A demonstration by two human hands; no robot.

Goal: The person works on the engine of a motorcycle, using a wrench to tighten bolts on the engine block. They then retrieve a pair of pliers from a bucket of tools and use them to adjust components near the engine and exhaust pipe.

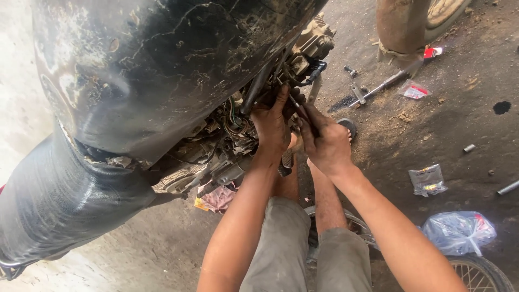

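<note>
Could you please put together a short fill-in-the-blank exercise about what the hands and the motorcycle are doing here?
1. Both hands work beneath the motorcycle's black fuel ____.
2. The right hand grips a thin metal ____.
3. The left hand rests beside a bundle of coloured ____.
4. A clear plastic bag lies on the ground near a spoked ____.

Missing words: tank; tool; wires; wheel

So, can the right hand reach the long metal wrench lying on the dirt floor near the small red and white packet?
Probably yes. The right hand is busy at the engine, but the long metal wrench lies on open floor ahead of it, with nothing visible between them.
</note>
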